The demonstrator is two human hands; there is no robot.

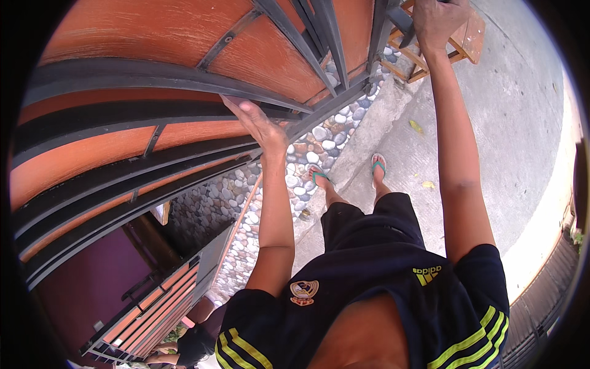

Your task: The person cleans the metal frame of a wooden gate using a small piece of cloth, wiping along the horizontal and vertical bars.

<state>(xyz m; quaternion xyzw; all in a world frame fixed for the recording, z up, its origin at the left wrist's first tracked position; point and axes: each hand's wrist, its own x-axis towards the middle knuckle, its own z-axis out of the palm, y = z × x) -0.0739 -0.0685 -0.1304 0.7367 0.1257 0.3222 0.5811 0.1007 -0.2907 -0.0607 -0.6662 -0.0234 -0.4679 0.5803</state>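
My left hand (258, 122) is raised with its palm against a dark metal bar (152, 76) of a gate backed with orange boards (138, 32). Its fingers look extended along the bar. My right hand (440, 20) is at the top edge, curled, beside a dark grey flat-edged piece (402, 24) near the gate's far end. What it grips is partly cut off by the picture's rim, so I cannot tell its full shape.
A wooden stool (468, 39) stands beyond my right hand. Pebbled paving (322, 138) runs under the gate, beside a concrete surface (498, 115). Behind on the left are a second slatted gate (152, 304), a purple wall (92, 272) and another person in dark clothes (196, 346).
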